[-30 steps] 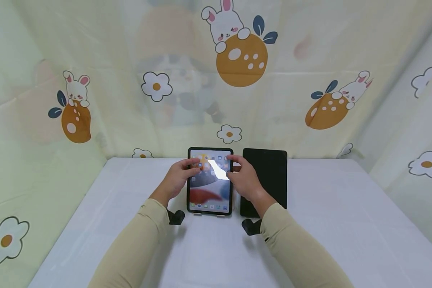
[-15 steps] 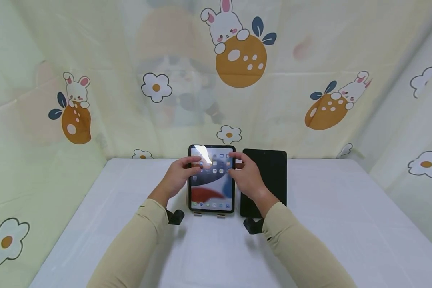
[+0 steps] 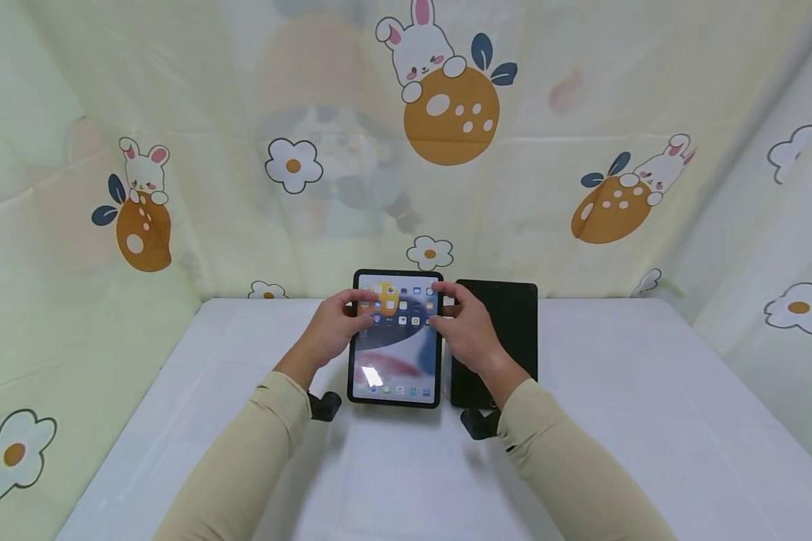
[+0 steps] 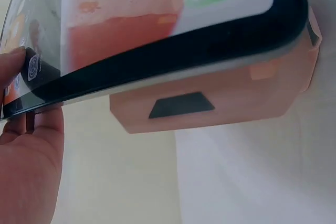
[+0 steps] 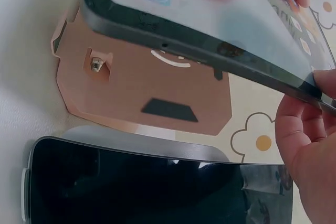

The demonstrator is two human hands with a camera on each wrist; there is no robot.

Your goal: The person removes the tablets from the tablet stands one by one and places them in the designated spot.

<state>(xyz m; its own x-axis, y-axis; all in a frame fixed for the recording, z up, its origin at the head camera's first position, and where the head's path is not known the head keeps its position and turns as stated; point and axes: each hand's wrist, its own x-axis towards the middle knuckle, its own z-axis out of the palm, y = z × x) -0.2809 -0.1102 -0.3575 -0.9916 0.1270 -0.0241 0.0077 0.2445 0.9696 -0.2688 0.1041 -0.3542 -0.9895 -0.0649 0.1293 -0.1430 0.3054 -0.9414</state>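
Both hands hold a tablet with a lit screen of app icons point(image 3: 395, 364) by its side edges. My left hand point(image 3: 328, 328) pinches the left edge, thumb on the screen and fingers behind, as the left wrist view shows. On the right edge my right hand point(image 3: 471, 330) has the same grip. Behind the tablet stands a rose-gold metal stand point(image 5: 121, 85) with a dark trapezoid pad point(image 5: 169, 110). A gap separates the tablet's back from this stand in both wrist views. The head view has the stand hidden behind the tablet.
A second tablet, its screen dark point(image 3: 504, 315), leans upright just right of the held one, partly behind my right wrist. The table point(image 3: 622, 421) has a white cover. A curtain with rabbits and flowers point(image 3: 338, 225) closes off the back close behind the tablets.
The lit tablet has come up off the stand's front lips, which it now covers in the head view, and its lower edge has swung toward me. Both hands keep their grip.
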